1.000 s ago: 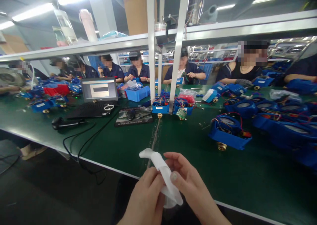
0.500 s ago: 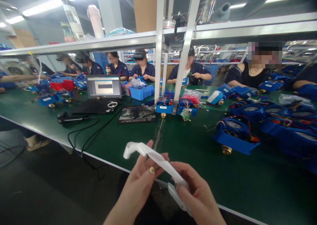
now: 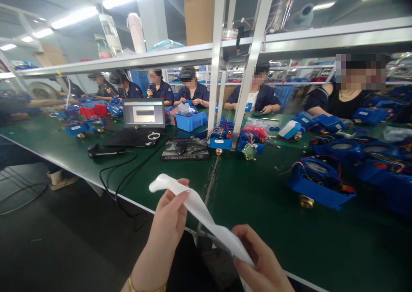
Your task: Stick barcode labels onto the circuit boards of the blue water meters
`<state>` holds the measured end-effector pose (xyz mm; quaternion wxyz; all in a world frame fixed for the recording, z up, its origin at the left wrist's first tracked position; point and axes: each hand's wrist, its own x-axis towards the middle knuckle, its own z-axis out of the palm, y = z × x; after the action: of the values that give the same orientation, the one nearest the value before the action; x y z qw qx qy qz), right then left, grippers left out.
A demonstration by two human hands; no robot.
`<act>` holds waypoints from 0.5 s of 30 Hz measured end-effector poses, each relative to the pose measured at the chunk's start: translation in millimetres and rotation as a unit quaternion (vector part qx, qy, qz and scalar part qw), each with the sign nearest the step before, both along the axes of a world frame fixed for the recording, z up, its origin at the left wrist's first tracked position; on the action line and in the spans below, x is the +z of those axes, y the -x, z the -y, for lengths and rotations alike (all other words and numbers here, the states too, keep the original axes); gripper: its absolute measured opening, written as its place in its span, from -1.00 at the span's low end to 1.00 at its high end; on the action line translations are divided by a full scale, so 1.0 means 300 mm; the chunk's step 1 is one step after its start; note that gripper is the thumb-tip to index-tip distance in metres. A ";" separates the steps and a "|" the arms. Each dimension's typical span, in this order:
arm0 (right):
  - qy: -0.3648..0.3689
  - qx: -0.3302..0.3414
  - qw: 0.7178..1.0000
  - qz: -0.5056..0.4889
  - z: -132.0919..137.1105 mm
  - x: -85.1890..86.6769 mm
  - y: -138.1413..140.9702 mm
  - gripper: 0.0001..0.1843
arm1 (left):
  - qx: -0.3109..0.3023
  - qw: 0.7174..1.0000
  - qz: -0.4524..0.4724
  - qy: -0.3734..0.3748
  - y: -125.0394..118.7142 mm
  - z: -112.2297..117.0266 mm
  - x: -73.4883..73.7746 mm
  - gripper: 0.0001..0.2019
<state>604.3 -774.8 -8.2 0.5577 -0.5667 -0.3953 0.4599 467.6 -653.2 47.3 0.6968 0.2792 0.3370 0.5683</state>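
A long white strip, smooth and slightly twisted, stretches between my two hands above the near edge of the green table. I cannot make out whether it is tape backing or a label strip. My left hand pinches it near its curled far end, thumb on top. Lower down to the right, my right hand grips the strip between thumb and fingers. Its lower end runs out of view below my right hand.
Blue meter housings with wires and brass fittings crowd the right side. A laptop, a mouse on a pad, and a black handheld scanner with its cable lie left. Shelf posts rise ahead; several co-workers sit opposite.
My left hand has moved left and turned, from resting open under the strip to pinching it near its end. The strip is pulled straighter, and the view has swung slightly left.
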 end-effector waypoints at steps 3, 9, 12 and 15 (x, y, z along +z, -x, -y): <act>-0.010 0.000 1.000 0.029 -0.006 0.001 0.003 -0.87 | 0.003 1.000 -0.013 0.023 -0.022 0.007 0.010 -0.84; -0.030 0.033 0.982 -0.186 -0.015 0.007 -0.005 -0.57 | -0.050 0.997 -0.034 0.053 -0.026 0.016 0.011 -0.81; -0.024 0.012 0.964 -0.264 -0.022 -0.005 -0.012 -0.56 | -0.120 0.991 -0.004 0.055 -0.002 0.010 -0.001 -0.75; -0.026 -0.016 0.957 -0.287 -0.024 -0.017 -0.025 -0.60 | -0.151 0.987 0.002 0.060 0.019 0.008 -0.009 -0.62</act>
<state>611.9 -767.7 -13.3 0.6695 -0.4027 -0.2209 0.5838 462.0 -655.7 44.8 0.7911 0.2831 0.3228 0.4356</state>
